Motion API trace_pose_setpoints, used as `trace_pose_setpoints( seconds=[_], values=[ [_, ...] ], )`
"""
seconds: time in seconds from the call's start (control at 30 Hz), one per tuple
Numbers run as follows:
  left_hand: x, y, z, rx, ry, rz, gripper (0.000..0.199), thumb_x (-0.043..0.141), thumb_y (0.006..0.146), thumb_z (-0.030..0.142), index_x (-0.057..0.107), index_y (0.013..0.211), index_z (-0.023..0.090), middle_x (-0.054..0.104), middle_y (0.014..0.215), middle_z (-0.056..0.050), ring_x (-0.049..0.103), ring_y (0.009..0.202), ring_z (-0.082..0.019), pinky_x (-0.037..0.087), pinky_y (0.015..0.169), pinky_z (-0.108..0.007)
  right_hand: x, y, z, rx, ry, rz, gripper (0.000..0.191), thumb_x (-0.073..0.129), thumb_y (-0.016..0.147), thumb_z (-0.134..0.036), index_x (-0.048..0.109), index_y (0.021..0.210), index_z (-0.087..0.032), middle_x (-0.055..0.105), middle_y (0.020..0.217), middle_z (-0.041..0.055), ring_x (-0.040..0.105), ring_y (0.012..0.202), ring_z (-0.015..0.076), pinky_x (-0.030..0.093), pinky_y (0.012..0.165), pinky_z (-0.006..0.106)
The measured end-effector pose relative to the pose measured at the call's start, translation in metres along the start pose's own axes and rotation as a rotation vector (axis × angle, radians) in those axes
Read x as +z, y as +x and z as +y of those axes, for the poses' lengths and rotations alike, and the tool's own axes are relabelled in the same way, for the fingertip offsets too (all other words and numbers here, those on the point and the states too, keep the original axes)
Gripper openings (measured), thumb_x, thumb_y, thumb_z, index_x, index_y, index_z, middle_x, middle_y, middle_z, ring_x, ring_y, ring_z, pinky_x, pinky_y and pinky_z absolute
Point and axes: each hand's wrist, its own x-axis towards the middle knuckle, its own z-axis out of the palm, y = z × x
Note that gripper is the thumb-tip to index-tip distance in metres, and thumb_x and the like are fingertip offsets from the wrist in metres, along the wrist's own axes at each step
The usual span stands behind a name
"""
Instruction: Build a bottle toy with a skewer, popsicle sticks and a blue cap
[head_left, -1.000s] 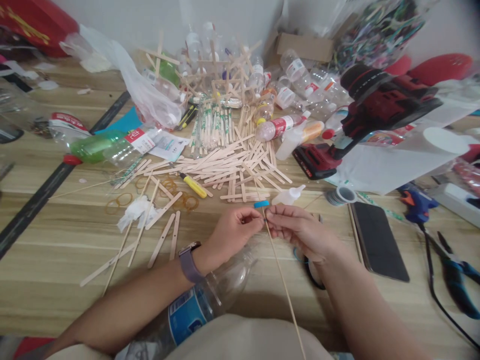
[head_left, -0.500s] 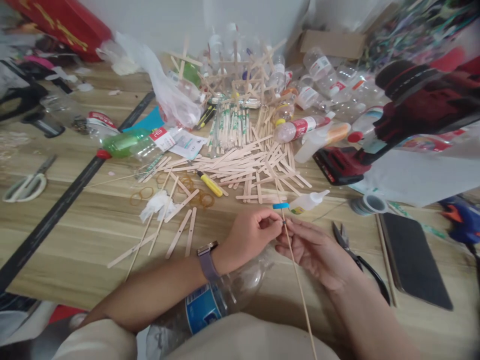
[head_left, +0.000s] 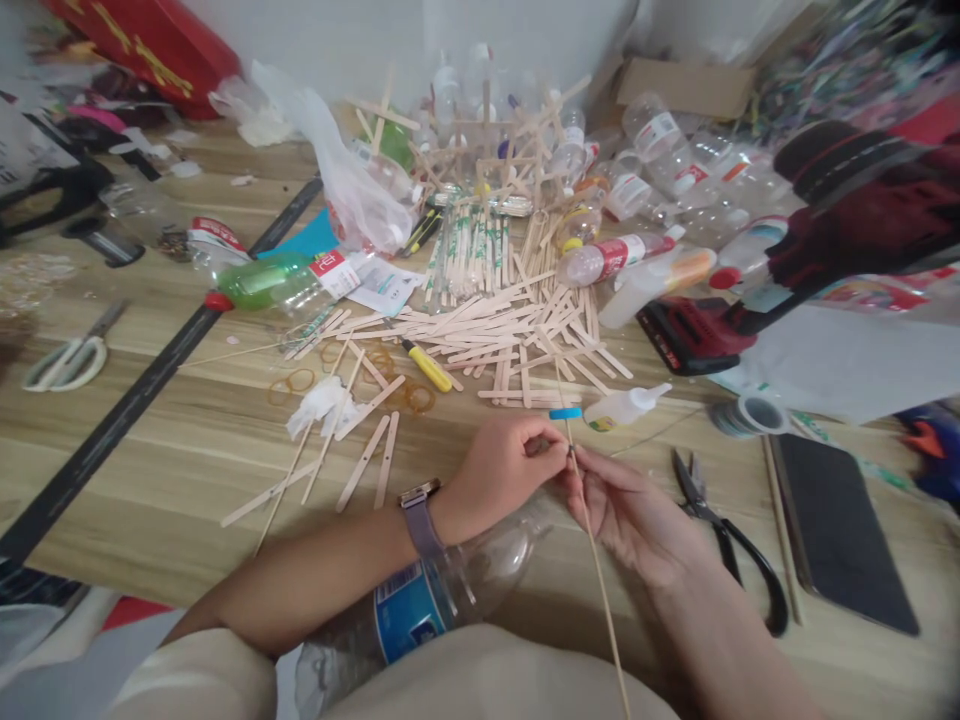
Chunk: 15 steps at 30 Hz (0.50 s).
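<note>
A thin wooden skewer (head_left: 598,570) runs from near my body up between my two hands. A blue bottle cap (head_left: 565,413) sits across it just above my fingers. My left hand (head_left: 508,468), wearing a watch on the wrist, pinches at the skewer with thumb and forefinger. Opposite, my right hand (head_left: 634,510) grips the same spot between thumb and fingers. A small dark band shows on the skewer at the fingertips. Under my left forearm lies a clear plastic bottle (head_left: 409,612) with a blue label.
Beyond my hands lie a heap of craft sticks (head_left: 495,340), a yellow utility knife (head_left: 426,366) and a glue bottle (head_left: 626,405). To the right are black-handled pliers (head_left: 731,540), a phone (head_left: 844,530) and a red cordless drill (head_left: 705,335). Scissors (head_left: 73,358) lie left.
The whole view has shifted a little, so the table's things appear slightly farther right. Both hands stay pinched at the skewer below the blue cap.
</note>
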Motion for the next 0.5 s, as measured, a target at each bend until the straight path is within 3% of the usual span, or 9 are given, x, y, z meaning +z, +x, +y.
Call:
trace_pose_setpoints(
  seconds=[0.5],
  values=[
    [0.0011,0.0027,-0.0049,-0.153,-0.144,-0.04,0.012,0.058,0.08,0.021,0.066,0.072,0.015,0.068,0.071,-0.002,0.06,0.069,-0.015,0.045,0.067,-0.025,-0.0003,0.0051,0.0075,-0.038,0.073,-0.007,0.005,0.072,0.08,-0.01,0.068,0.077,-0.01,0.068,0.061,-0.0018,0.066,0.051,0.0064,0.059,0.056,0.013]
  ],
)
